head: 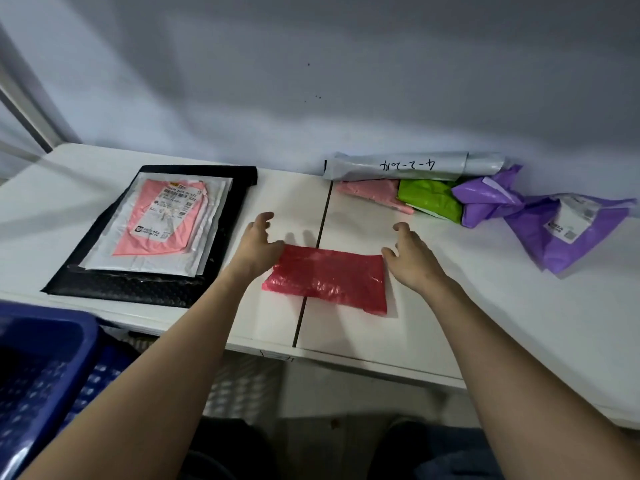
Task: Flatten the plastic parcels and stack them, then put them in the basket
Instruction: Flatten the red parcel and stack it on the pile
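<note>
Right between the two sets of fingers, the red parcel (327, 279) lies flat on the white table (485, 306). Left hand (258, 242) and right hand (414, 252) sit at its far corners, fingers loose and spread, not gripping anything. Left of the left fingers is the flattened stack (156, 233); the blue basket (45, 368) sits nearer, lower left.

Dim, cool, diffuse light. Soft shadows on wall (311, 81) and under both hands. Mild glare on red bubble parcel (329, 278). Wide-angle bending at edges; blue basket (41, 368) blurred, overall soft focus.
</note>
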The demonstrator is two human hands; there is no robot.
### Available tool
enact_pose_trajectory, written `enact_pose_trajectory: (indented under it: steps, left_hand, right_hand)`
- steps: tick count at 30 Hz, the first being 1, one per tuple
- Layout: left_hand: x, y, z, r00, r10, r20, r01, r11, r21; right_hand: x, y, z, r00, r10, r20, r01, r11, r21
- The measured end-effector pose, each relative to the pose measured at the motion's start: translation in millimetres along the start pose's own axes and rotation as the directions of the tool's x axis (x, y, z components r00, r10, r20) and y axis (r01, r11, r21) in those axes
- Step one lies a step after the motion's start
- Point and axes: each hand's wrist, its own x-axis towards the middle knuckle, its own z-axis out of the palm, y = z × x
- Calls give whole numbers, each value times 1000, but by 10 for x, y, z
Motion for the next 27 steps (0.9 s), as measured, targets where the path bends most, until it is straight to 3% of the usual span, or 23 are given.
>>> enact_pose_trajectory:
  steps: [3, 5, 9, 12, 15, 17, 19, 23, 27]
  left_hand:
    - [-1, -37, 15, 979, 168, -115, -128, 947, 296]
    - [-17, -42, 68, 958, 269, -96, -204, 880, 429]
    - [-47, -12, 253, 934, 351, 62, -328, 777, 538]
    - [-57, -42, 402, 931, 314, 188, -365, 754, 547]
    - [-29, -268, 518, 874, 313, 371, -485, 594, 642]
    - [10, -400, 554, 863, 279, 422, -505, 495, 707]
    - [-11, -428, 577, 870, 270, 412, -493, 490, 719]
    - [-92, -349, 596, 899, 285, 334, -439, 582, 685]
    - [-117, -383, 606, 892, 304, 336, -451, 532, 716]
  right_hand:
    - [1, -61, 56, 997, -43, -67, 39, 998, -57]
    - [-8, -162, 122, 992, -104, -78, 98, 992, -80]
    - [-36, -378, 328, 979, -204, -19, 203, 977, -65]
    - [-35, -443, 502, 979, -202, 36, 204, 974, -101]
    - [-69, -384, 625, 977, -151, 148, 173, 974, -147]
    - [-99, -336, 670, 973, -129, 190, 159, 975, -153]
    - [-109, -314, 698, 975, -135, 177, 164, 973, -160]
    - [-103, -303, 738, 978, -154, 142, 179, 967, -183]
    - [-120, -282, 774, 977, -167, 129, 193, 957, -218]
